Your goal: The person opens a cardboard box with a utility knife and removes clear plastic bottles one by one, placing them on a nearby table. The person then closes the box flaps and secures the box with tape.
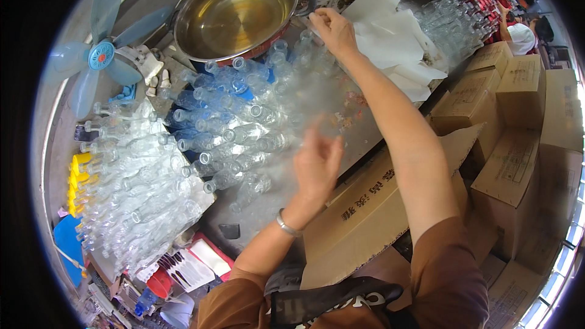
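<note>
My left hand (315, 164) is above the work table, just right of a group of clear glass bottles (244, 133). Motion smears its fingers, so its grip cannot be made out. Farther off, my right hand (334, 29) reaches to the right edge of a wide metal basin (234, 15) holding yellowish liquid. Its fingers are pinched together; whatever is between them is too small or hidden to name. More upright bottles (304, 45) stand close to that hand, partly blurred. Blue material shows between the nearer bottles.
A larger mass of bottles (143, 189) fills the left side, below a blue fan (101, 56). A white sheet (381, 30) lies at the far right of the table. An open cardboard box (359, 213) stands in front of me, with stacked cartons (509, 158) to the right.
</note>
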{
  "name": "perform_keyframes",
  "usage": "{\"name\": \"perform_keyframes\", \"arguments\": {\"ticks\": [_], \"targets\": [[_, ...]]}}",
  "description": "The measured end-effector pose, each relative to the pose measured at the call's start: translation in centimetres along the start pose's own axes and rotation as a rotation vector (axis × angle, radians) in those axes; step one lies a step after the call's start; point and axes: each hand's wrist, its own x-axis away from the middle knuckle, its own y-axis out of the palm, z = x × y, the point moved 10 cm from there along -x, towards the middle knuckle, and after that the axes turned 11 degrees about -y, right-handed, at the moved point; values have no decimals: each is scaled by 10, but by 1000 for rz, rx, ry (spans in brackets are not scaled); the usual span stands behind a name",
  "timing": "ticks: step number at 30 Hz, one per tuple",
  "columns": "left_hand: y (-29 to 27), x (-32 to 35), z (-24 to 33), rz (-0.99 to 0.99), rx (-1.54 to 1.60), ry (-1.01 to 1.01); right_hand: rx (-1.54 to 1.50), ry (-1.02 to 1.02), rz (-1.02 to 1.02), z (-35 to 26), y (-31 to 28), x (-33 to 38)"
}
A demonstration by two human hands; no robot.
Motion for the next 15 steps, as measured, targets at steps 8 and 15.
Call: {"name": "perform_keyframes", "arguments": {"ticks": [8, 15], "targets": [[47, -83, 58, 40, 12, 128, -192, -191, -203, -203, -173, -9], [59, -168, 52, 242, -187, 424, -55, 156, 246, -219, -358, 229]]}}
